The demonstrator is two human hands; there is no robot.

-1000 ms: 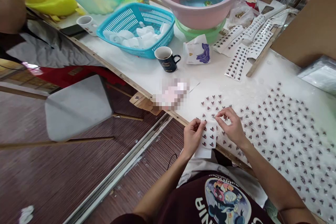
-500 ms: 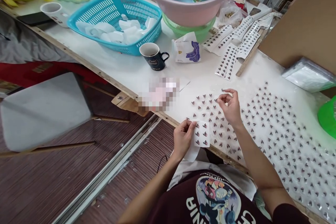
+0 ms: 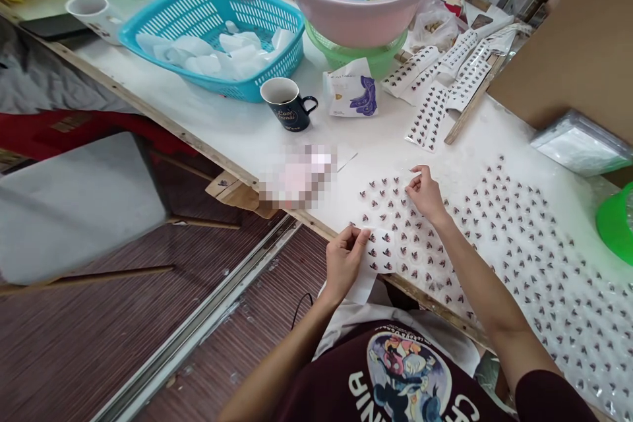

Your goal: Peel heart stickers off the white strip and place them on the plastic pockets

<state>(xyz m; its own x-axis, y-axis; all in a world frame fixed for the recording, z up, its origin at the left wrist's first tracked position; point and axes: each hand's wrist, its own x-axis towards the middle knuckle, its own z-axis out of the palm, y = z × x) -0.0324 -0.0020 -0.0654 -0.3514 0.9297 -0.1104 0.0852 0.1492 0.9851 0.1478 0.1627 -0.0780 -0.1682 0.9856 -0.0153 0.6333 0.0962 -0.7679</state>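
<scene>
My left hand (image 3: 345, 260) pinches a white sticker sheet (image 3: 380, 269) by its left edge, at the table's front edge. Small dark-and-pink printed stickers show on the sheet in rows, and white backing hangs below my fingers. Over the table my right hand (image 3: 426, 194) is closed, thumb and fingertips pressed together; whatever lies between them is too small to make out. Beneath and around it spread many small clear round pieces (image 3: 417, 237), each bearing one of the same dark motifs. They cover the table from the middle to the lower right.
A dark mug (image 3: 291, 117) and a white-purple packet (image 3: 350, 93) stand ahead. Behind them are a blue basket (image 3: 198, 76) with white pieces and a pink basin (image 3: 346, 20). More sticker sheets (image 3: 428, 120) lie at the back right, beside a wooden strip (image 3: 462, 125). A chair (image 3: 79, 204) stands left.
My right hand has drawn its fingers together and lowered slightly over the clear pieces. A dark bit seen at its fingertips no longer shows. My left hand keeps its hold on the sheet.
</scene>
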